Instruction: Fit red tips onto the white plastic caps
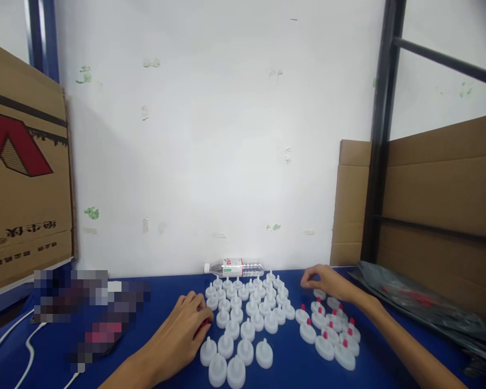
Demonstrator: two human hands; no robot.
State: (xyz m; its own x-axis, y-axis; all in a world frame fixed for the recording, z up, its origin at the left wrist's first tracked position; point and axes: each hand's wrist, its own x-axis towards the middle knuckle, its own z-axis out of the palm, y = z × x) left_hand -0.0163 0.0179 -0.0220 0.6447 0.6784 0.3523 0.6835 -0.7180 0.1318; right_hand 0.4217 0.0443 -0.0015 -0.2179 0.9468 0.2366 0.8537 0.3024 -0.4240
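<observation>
Two hands, two groups of nozzle caps

Two bare hands over one blue table (289,364). White nozzle caps (247,330) occupy the middle, spouts up: roughly three dozen to forty. Back rows overlap, so exact count uncertain; six in the loose cluster nearest the wearer.

Second group, to the right and separated by a strip of blue: red-tipped caps (324,348), eleven red tips counted. One more white body (319,294) shows just below the right hand, its tip not visible.

Left hand (184,324) at the left edge of the white group, fingers curled, thumb drawn in around one red piece (204,322), mostly hidden; whether more lie in the palm, cannot tell.

Right hand (327,281) over the back of the red-tipped group, thumb and forefinger bent into a ring. Cannot tell whether that grip pinches anything.

One clear bottle (234,267) on its side behind the white caps, cap end to the left, near the wall (210,135). One printed cardboard box (24,205) at left; two plain brown cardboard pieces (441,189) at right. One grey plastic bag (425,313) on the right side, some red showing through.
</observation>
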